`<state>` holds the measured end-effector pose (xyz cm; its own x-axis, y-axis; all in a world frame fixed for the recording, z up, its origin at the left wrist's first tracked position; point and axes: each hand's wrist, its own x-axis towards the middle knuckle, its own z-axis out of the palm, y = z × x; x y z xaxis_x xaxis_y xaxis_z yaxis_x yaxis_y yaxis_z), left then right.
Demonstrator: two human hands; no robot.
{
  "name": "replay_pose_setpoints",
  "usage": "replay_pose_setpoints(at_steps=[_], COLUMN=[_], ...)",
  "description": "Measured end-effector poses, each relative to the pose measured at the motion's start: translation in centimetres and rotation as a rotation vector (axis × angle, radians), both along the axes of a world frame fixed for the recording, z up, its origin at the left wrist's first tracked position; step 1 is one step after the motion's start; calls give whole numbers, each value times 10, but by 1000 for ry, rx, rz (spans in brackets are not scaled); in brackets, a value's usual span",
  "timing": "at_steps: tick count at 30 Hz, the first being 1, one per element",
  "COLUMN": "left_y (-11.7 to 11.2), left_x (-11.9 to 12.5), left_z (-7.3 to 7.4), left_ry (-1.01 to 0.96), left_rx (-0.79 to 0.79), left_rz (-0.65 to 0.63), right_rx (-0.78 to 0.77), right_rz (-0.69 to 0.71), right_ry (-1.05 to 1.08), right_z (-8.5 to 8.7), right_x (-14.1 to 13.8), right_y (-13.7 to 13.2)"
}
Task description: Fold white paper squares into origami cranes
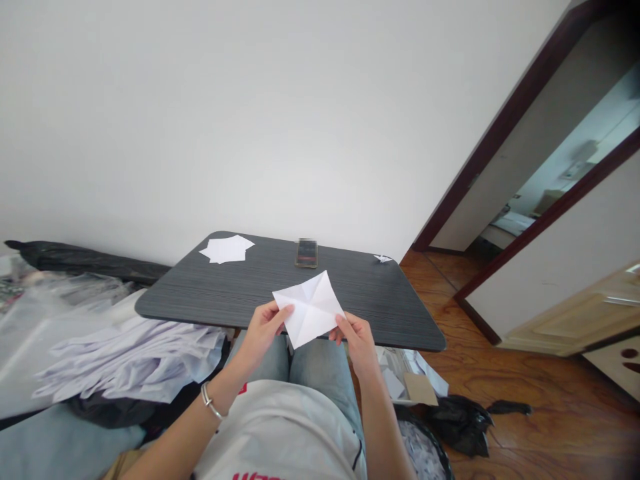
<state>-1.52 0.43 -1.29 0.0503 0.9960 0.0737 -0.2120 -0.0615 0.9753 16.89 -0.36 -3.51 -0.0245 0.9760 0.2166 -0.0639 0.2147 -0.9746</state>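
A creased white square of paper (311, 308) is held up above my lap, just in front of the dark table's near edge (250, 319). My left hand (264, 328) pinches its left corner, thumb on top. My right hand (356, 333) pinches its right lower edge. Fold lines cross the sheet through its middle. Both hands are closed on the paper.
On the table lie a small stack of white sheets (227, 249) at the back left, a dark phone (307, 253) in the middle and a tiny folded paper figure (383, 258) at the back right. Piled paper (130, 357) lies left; a doorway (560, 193) opens right.
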Motion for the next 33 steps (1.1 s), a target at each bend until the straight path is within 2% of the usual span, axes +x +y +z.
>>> replay_pose_setpoints(at_steps=[4,12,20,25,29,33], left_y=[-1,-2,-2,-1,0,0], left_x=[0,0,0,-1,-1,-1], left_z=[-1,-2,-1,-4,-7,-8], left_ry=[-56,-169,-155,-125,-141,-173], left_rx=[-51,-117,-108,-112,-121,-141], left_rz=[-27,-45,-40,-48,-68,-76], right_rx=[1,-23,-31,-38,8,-10], right_rz=[-23,31,55,-12,-70,-70], right_ry=[-7,-23,-40,48,30,26], right_z=[0,1,2,1,-4,-6], right_x=[0,0,0,-2,-1,0], right_y=[1,-1,-1,1,3,4])
